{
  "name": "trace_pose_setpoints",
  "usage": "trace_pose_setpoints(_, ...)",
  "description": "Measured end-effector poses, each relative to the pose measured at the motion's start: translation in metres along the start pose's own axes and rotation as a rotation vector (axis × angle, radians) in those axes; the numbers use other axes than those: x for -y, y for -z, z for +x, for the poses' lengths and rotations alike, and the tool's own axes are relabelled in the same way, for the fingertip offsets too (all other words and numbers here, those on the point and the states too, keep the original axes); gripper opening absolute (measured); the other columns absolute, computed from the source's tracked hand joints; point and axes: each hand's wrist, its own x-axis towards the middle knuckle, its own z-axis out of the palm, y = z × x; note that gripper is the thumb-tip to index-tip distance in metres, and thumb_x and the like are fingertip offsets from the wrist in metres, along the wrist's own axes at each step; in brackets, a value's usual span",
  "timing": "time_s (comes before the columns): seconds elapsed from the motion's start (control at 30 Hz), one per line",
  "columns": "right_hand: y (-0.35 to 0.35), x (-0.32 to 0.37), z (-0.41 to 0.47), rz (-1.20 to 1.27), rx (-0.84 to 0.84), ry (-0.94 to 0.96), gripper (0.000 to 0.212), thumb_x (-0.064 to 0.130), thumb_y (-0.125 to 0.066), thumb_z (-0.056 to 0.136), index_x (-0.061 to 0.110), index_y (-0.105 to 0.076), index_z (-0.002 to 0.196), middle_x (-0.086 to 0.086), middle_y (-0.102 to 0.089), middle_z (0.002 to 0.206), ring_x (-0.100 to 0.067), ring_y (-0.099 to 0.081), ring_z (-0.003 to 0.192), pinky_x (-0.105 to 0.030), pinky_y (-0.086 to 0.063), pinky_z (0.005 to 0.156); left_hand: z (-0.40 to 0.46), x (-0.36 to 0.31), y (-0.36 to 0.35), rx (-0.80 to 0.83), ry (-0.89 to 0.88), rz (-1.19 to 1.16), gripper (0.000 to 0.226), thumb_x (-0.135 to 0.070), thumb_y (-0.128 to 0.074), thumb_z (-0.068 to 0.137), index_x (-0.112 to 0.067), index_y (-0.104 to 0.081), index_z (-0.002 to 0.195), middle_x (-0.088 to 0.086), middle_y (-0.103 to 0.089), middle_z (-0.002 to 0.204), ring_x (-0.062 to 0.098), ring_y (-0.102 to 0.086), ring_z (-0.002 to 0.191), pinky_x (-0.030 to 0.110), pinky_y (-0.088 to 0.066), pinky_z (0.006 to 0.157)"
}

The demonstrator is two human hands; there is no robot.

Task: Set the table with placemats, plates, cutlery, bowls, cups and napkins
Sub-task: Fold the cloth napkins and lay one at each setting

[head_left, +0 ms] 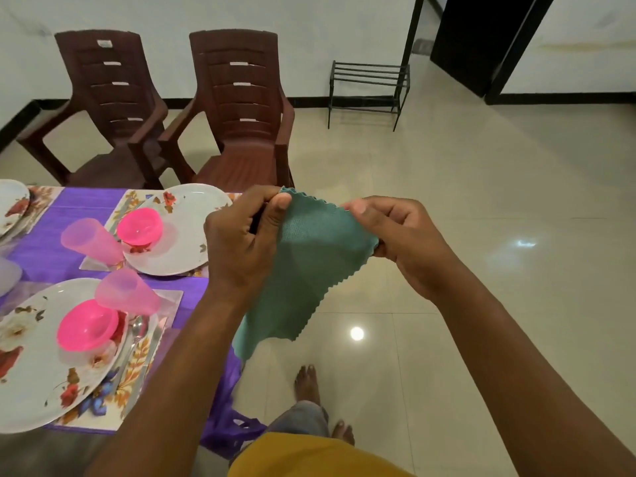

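Observation:
A teal cloth napkin [309, 263] with zigzag edges hangs in the air beside the table's right edge. My left hand [241, 242] pinches its top left corner and my right hand [402, 235] pinches its right corner. On the purple tablecloth [51, 256] lie floral placemats. The near placemat [137, 370] carries a floral plate [34, 366] with a pink bowl [86, 325], a pink cup [127, 292] on its side and a spoon [136, 330]. The far plate [182, 242] holds another pink bowl [139, 227], with a second pink cup [91, 241] beside it.
Two brown plastic chairs [241, 108] stand beyond the table. A black metal rack [368, 91] is by the wall and a dark door [481, 39] at the top right. Another plate [12, 204] sits at the left edge. My bare feet [306, 383] are on the tiled floor.

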Motion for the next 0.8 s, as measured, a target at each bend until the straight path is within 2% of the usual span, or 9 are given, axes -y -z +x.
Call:
trace_pose_setpoints(0.13, 0.007, 0.006, 0.027, -0.281, 0.109, 0.053, 0.025, 0.034, -0.072, 0.094, 0.011, -0.079, 0.102, -0.002, -0.076, 0.091, -0.019, -0.074, 0.084, -0.026, -0.057, 0.065, 0.01, 0.008, -0.021, 0.103, -0.011, -0.046, 0.029, -0.029, -0.057, 0.105, -0.007, -0.075, 0.1, -0.008, -0.068, 0.085, -0.003, -0.058, 0.076, 0.014, -0.042, 0.066)
trace_pose_setpoints(0.2, 0.01, 0.009, 0.044, -0.387, 0.132, 0.074, 0.02, 0.033, -0.074, 0.094, 0.014, -0.079, 0.099, 0.002, -0.076, 0.088, -0.016, -0.074, 0.082, -0.024, -0.059, 0.064, 0.018, 0.016, -0.031, 0.13, -0.007, -0.059, 0.028, -0.029, -0.057, 0.105, -0.008, -0.075, 0.102, -0.007, -0.069, 0.087, -0.002, -0.06, 0.078, 0.017, -0.045, 0.067)
trace_pose_setpoints(0.27, 0.015, 0.014, 0.064, -0.444, 0.149, 0.115, 0.017, 0.029, -0.074, 0.094, 0.014, -0.08, 0.099, 0.004, -0.076, 0.086, -0.014, -0.073, 0.081, -0.024, -0.06, 0.065, 0.031, 0.028, -0.041, 0.167, 0.014, -0.121, 0.036, -0.044, -0.054, 0.105, -0.014, -0.074, 0.103, -0.008, -0.071, 0.088, 0.001, -0.062, 0.081, 0.021, -0.047, 0.068)
trace_pose_setpoints(0.37, 0.023, 0.023, 0.097, -0.451, 0.178, 0.127, 0.016, 0.028, -0.073, 0.095, 0.014, -0.08, 0.101, 0.0, -0.077, 0.089, -0.019, -0.073, 0.083, -0.029, -0.06, 0.068, 0.052, 0.047, -0.052, 0.416, 0.2, -0.402, 0.07, -0.082, -0.044, 0.089, -0.02, -0.073, 0.105, -0.006, -0.072, 0.096, 0.007, -0.067, 0.087, 0.025, -0.052, 0.073)
trace_pose_setpoints(0.43, 0.03, 0.029, 0.121, -0.433, 0.196, 0.104, 0.014, 0.029, -0.072, 0.096, 0.016, -0.078, 0.1, -0.001, -0.076, 0.09, -0.021, -0.073, 0.084, -0.032, -0.06, 0.069, 0.062, 0.064, -0.06, 0.592, 0.4, -0.542, 0.067, -0.087, -0.06, 0.076, -0.025, -0.077, 0.093, -0.007, -0.074, 0.088, 0.006, -0.069, 0.082, 0.026, -0.054, 0.069)
trace_pose_setpoints(0.5, 0.038, 0.034, 0.143, -0.432, 0.187, 0.086, 0.017, 0.03, -0.071, 0.097, 0.014, -0.077, 0.098, -0.001, -0.075, 0.089, -0.021, -0.073, 0.083, -0.03, -0.059, 0.069, 0.067, 0.085, -0.07, 0.742, 0.555, -0.601, 0.045, -0.067, -0.081, 0.076, -0.026, -0.082, 0.094, -0.003, -0.08, 0.095, 0.012, -0.075, 0.092, 0.027, -0.06, 0.078)
trace_pose_setpoints(0.6, 0.052, 0.04, 0.182, -0.399, 0.171, 0.061, 0.017, 0.027, -0.07, 0.098, 0.012, -0.076, 0.095, 0.001, -0.074, 0.082, -0.013, -0.07, 0.073, -0.021, -0.053, 0.06, 0.081, 0.114, -0.083, 0.852, 0.635, -0.598, 0.024, -0.031, -0.08, 0.088, -0.021, -0.081, 0.11, 0.006, -0.079, 0.114, 0.023, -0.074, 0.112, 0.038, -0.059, 0.098)
trace_pose_setpoints(0.7, 0.07, 0.04, 0.215, -0.323, 0.141, 0.023, 0.018, 0.027, -0.07, 0.097, 0.011, -0.075, 0.094, 0.002, -0.071, 0.077, -0.009, -0.066, 0.065, -0.019, -0.047, 0.052, 0.1, 0.13, -0.09, 0.853, 0.673, -0.647, 0.017, -0.022, -0.073, 0.092, -0.018, -0.082, 0.106, 0.01, -0.079, 0.112, 0.025, -0.074, 0.11, 0.031, -0.059, 0.095)
trace_pose_setpoints(0.8, 0.091, 0.037, 0.253, -0.26, 0.12, -0.042, 0.019, 0.03, -0.071, 0.096, 0.013, -0.075, 0.093, -0.004, -0.069, 0.081, -0.017, -0.062, 0.069, -0.028, -0.047, 0.058, 0.126, 0.137, -0.094, 0.846, 0.684, -0.682, 0.018, -0.019, -0.068, 0.094, -0.026, -0.085, 0.098, 0.006, -0.08, 0.103, 0.02, -0.076, 0.099, 0.027, -0.06, 0.087)
